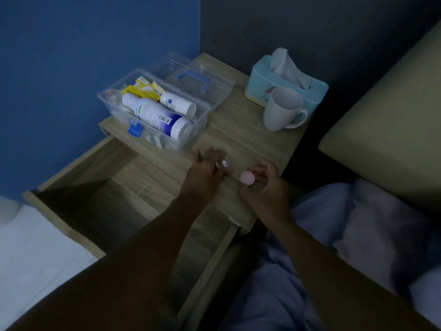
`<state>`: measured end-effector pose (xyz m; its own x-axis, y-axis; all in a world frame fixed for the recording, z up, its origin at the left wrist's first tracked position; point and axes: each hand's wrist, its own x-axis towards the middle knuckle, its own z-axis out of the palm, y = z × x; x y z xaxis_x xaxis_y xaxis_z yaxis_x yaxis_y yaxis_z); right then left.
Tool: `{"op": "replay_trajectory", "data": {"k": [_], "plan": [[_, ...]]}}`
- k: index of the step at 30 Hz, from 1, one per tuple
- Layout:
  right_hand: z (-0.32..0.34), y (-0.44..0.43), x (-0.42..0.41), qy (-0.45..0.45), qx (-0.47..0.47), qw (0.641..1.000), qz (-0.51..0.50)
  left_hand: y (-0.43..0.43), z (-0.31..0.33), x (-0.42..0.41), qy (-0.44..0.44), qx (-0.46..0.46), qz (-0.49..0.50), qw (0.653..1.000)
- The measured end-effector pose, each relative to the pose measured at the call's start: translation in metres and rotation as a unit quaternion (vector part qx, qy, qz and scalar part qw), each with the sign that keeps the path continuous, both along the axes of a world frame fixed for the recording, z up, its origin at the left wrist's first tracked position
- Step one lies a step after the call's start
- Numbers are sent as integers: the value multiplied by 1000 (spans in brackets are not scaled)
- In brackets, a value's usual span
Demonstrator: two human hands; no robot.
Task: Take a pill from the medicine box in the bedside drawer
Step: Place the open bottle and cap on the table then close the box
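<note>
The clear plastic medicine box [202, 118] stands on the wooden bedside table with its lid [191, 75] flipped back; white bottles and yellow packets lie inside. My left hand [205, 168] rests on the table top just in front of the box, fingers around a small clear pill container [222, 162] with something white in it. My right hand [265, 180] is beside it, holding a round pink cap [247, 177]. The drawer [114, 201] below hangs pulled out and looks dark inside.
A white mug [281, 111] and a teal tissue box [286, 82] stand at the back right of the bedside table [238, 130]. A bed with a beige headboard [393, 130] and pale blue bedding [358, 223] lies to the right. Blue wall at left.
</note>
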<state>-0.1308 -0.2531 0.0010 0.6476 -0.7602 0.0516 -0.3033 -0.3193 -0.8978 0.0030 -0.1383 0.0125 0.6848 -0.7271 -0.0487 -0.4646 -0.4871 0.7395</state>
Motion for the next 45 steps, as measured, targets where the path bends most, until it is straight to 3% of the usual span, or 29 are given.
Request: {"op": "replay_trajectory", "data": {"k": [5,8,12,18,22,27,31,45], "plan": [[2,2,-3,1,-8,1000,0,2,5,-1,14,10,-15,1000],[5,5,-5,6,7,1000,8,13,8,-2,-20,17,-46,999],[9,6,-5,10,14,1000,-24,36,4,-2,-111,95,-59,988],[37,-31,13,-1,-159,985,-65,59,5,-17,-190,163,-79,965],[63,-68,37,88,-231,969,4,59,10,-18,-211,199,-93,952],[85,-103,68,183,-323,929,15,58,9,-15,-221,191,-95,952],[89,-118,87,267,-306,913,19,55,4,-11,-218,200,-91,951],[94,-135,96,320,-282,904,22,55,6,-12,-241,253,-98,932]]}}
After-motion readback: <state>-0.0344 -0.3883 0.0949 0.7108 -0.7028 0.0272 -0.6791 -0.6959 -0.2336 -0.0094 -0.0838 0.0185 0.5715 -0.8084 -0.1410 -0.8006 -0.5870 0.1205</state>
